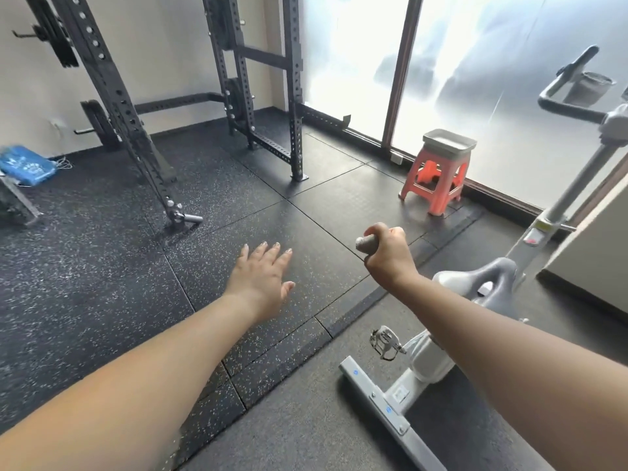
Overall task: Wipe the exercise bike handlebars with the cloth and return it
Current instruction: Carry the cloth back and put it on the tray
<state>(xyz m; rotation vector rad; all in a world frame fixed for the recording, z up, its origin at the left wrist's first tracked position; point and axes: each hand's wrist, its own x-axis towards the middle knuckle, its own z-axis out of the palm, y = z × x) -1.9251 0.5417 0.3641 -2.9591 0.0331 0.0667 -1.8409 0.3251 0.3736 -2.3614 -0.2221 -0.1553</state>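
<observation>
A white exercise bike [421,358] stands at the right, its dark handlebars [564,107] high at the upper right with a grey pouch hanging on them. My right hand [387,253] is curled round a rolled grey cloth [365,243], whose end pokes out to the left of the fist, held in the air left of the bike's saddle [475,277]. My left hand [263,277] is stretched out flat with straight fingers over the floor, holding nothing. Both hands are well below and left of the handlebars.
An orange stool [433,181] carrying a grey tray [448,142] stands by the frosted window. A black power rack [238,96] fills the back left, and a blue item [25,166] lies at the far left. Speckled rubber mats [119,266] cover the floor.
</observation>
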